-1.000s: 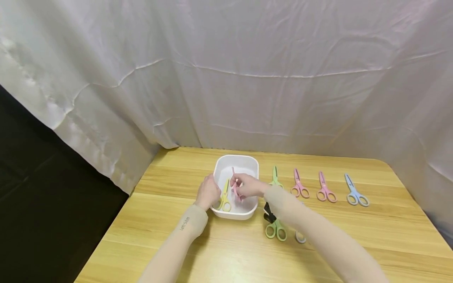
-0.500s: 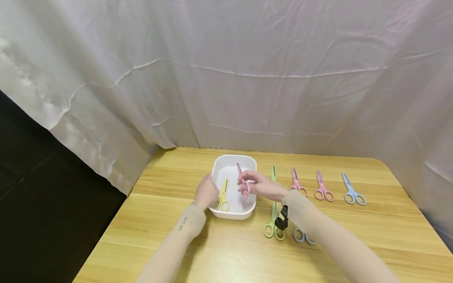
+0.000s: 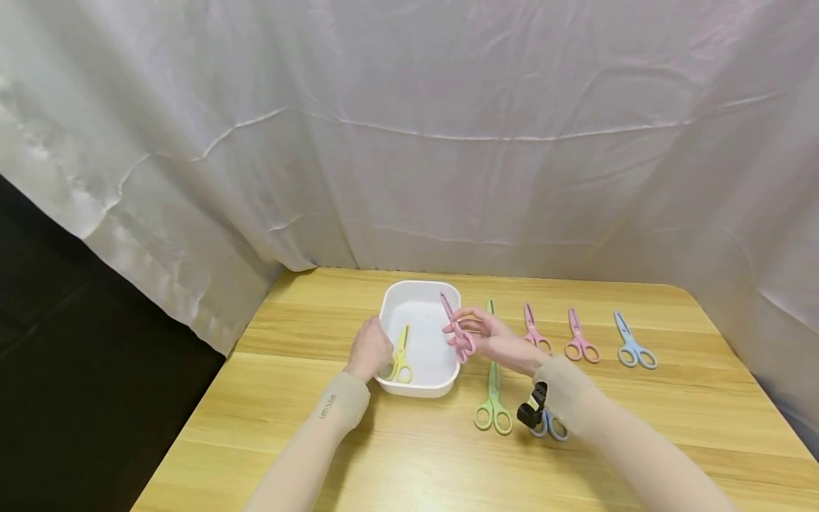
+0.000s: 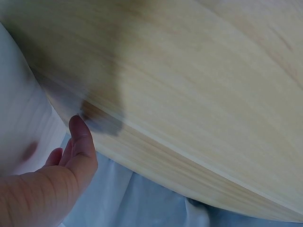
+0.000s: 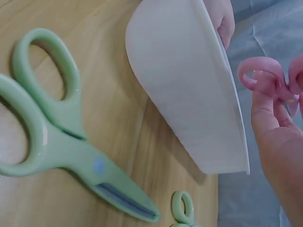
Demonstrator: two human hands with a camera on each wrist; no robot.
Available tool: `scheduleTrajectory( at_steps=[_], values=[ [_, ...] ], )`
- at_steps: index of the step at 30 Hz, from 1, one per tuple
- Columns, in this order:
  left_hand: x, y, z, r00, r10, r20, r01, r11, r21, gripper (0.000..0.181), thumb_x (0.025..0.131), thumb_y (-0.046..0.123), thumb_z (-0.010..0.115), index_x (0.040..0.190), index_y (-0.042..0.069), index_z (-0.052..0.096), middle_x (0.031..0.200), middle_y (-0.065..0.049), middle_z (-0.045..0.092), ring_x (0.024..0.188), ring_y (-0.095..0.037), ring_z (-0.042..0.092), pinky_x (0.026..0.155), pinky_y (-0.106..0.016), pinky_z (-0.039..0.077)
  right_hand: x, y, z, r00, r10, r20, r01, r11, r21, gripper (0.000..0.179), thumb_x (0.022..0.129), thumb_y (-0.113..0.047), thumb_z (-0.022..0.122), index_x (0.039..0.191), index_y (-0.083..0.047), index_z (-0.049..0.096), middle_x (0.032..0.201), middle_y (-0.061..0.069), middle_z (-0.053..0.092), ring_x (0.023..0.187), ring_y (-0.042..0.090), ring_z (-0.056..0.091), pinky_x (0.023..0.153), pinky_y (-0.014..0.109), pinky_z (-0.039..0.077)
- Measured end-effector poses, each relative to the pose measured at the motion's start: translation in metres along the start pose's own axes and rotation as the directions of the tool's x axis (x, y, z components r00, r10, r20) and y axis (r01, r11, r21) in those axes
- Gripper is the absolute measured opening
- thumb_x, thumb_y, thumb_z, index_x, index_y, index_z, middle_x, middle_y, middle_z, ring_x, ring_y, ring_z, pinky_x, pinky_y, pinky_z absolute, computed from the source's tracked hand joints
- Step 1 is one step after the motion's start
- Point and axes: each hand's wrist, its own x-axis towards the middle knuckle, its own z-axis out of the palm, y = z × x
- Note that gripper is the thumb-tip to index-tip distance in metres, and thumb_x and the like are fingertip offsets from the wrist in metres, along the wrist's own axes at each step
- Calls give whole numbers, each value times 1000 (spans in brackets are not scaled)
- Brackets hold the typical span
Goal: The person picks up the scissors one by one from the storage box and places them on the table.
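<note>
My left hand (image 3: 371, 348) grips the left wall of a white plastic bin (image 3: 425, 391), with fingers down its outer side in the left wrist view. In the right wrist view, part of that hand shows over the rim. Yellow scissors (image 3: 403, 368) lie inside the bin, one handle loop partly behind my left hand. With its fingertips my right hand (image 3: 499, 341) pinches pink scissors (image 3: 468, 345) by the handles, blades pointing up and away. They are raised and overlap the bin's right rim in the head view.
Right of the bin lie green scissors (image 3: 493, 398), with another green pair (image 3: 490, 306) behind my right hand. Farther right are two pink scissors (image 3: 531, 327) and blue scissors (image 3: 633, 348). Another blue pair (image 3: 555, 429) is partly under the black wrist camera (image 3: 533, 407). A curtain (image 3: 448, 178) hangs behind the table.
My right hand has lifted the pink scissors from inside the bin and carried them right, over its right rim. The left hand keeps its place on the bin.
</note>
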Motion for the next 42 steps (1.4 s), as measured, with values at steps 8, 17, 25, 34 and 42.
scheduleTrajectory(
  at_steps=[8, 17, 25, 34, 42],
  values=[
    [-2, 1, -1, 1000, -1, 2, 1, 1000, -1, 56, 92, 1, 52, 145, -9, 41, 127, -24, 59, 116, -37, 61, 106, -47, 53, -18, 2, -13, 999, 25, -30, -26, 999, -35, 69, 97, -4, 59, 156, -7, 23, 149, 34, 40, 128, 32, 59, 108, 50, 50],
    [-3, 3, -3, 1000, -18, 8, 18, 1000, -14, 55, 93, 2, 50, 147, -9, 40, 130, -25, 58, 119, -38, 60, 107, -47, 53, -35, 5, -27, 991, 28, -130, -50, 983, -176, 68, 97, -16, 64, 156, -8, 31, 128, 16, 59, 122, 25, 66, 111, 39, 48],
    [-2, 2, -1, 1000, -25, 9, 25, 1000, -12, 54, 94, 2, 49, 147, -9, 40, 129, -24, 59, 118, -37, 61, 107, -47, 52, -45, 10, -37, 996, 7, -91, -12, 999, -45, 71, 97, -4, 60, 156, 0, 21, 112, 1, 66, 101, 10, 68, 92, 27, 59],
    [-2, 1, -2, 1000, -20, 15, 20, 1000, -12, 53, 96, 3, 47, 147, -9, 39, 128, -25, 59, 118, -37, 61, 107, -47, 53, -58, 15, -44, 1000, -4, -14, 5, 996, 87, 58, 99, 0, 55, 149, -3, 27, 104, -3, 65, 88, 8, 65, 77, 21, 57],
    [-2, 1, -2, 1000, -17, 9, 17, 1000, 0, 55, 95, 3, 47, 148, -9, 39, 129, -25, 59, 118, -38, 61, 108, -47, 52, -71, 20, -51, 998, 36, -57, -36, 999, 15, 61, 99, -6, 57, 149, -3, 22, 102, -2, 68, 84, 7, 66, 72, 19, 56]
  ],
)
